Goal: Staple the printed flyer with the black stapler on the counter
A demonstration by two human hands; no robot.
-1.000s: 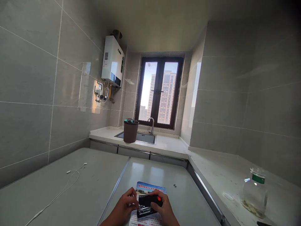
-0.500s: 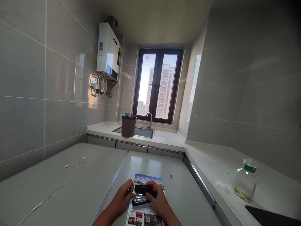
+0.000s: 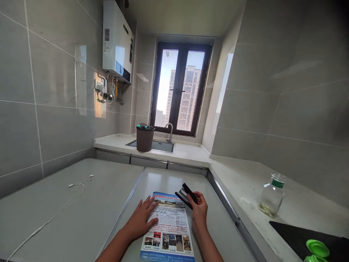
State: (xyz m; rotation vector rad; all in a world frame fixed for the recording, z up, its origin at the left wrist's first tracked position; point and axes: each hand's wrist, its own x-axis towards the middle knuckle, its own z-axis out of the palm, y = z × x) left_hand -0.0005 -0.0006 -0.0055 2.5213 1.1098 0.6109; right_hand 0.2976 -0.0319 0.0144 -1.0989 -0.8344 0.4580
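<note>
A printed flyer (image 3: 169, 222) with a blue top band and rows of small photos lies flat on the table. My left hand (image 3: 143, 218) rests on its left edge, fingers spread and thumb over the print. My right hand (image 3: 200, 209) grips a black stapler (image 3: 188, 194) with a red mark near the fingers. The stapler is at the flyer's upper right corner, its jaws parted and pointing up and left. Whether its lower arm touches the paper I cannot tell.
A white cable (image 3: 58, 211) runs across the table's left half. Beyond are a brown bin (image 3: 145, 140), a sink (image 3: 163, 146) and a faucet (image 3: 170, 131). On the right counter stand a glass jar (image 3: 272, 196), a black panel (image 3: 294, 234) and a green lid (image 3: 317, 248).
My left hand has left the stapler and now lies flat on the flyer. My right hand has carried the stapler right, turning it toward the flyer's upper corner. The view has tilted down.
</note>
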